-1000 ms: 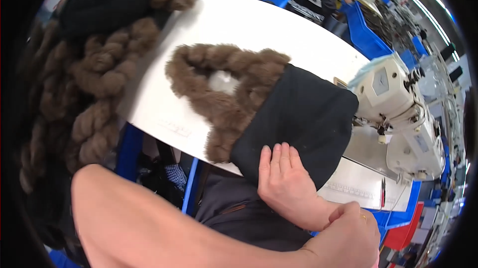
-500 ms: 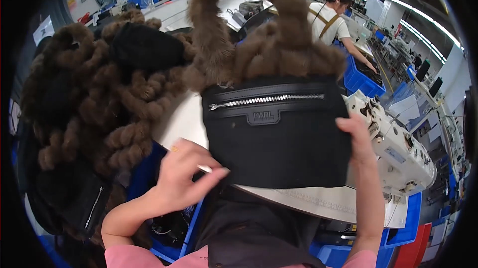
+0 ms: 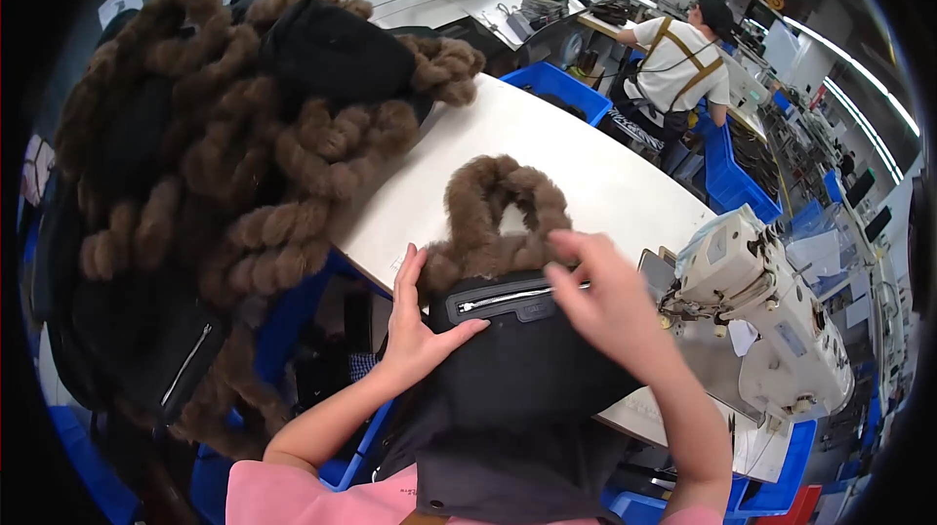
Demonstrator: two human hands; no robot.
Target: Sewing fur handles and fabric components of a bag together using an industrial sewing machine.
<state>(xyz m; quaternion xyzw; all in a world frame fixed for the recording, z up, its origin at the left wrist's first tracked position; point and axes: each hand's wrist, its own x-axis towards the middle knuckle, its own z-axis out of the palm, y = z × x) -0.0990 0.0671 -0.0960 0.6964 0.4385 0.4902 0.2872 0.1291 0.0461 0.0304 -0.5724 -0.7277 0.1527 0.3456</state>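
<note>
A black bag [image 3: 517, 369] with brown fur trim and a looped fur handle [image 3: 473, 188] lies partly on the white table [image 3: 615, 183], its lower part over my dark apron. A silver zipper [image 3: 498, 299] runs across its upper front. My left hand [image 3: 415, 325] grips the bag's left side, fingers along the edge and thumb on the front. My right hand [image 3: 610, 291], slightly blurred, is over the upper right of the bag, near the fur and zipper, with fingers and thumb apart.
A large pile [image 3: 234, 164] of brown fur pieces and black bags fills the left. A white sewing machine [image 3: 781, 330] stands at the right. Beyond the table are blue bins [image 3: 551, 86] and a co-worker [image 3: 673, 76] in a white shirt, among further workstations.
The bag went from lying plain-side up to raised with the zipper showing, then was lowered. My left hand moved up its left side; my right moved from its edge over the front.
</note>
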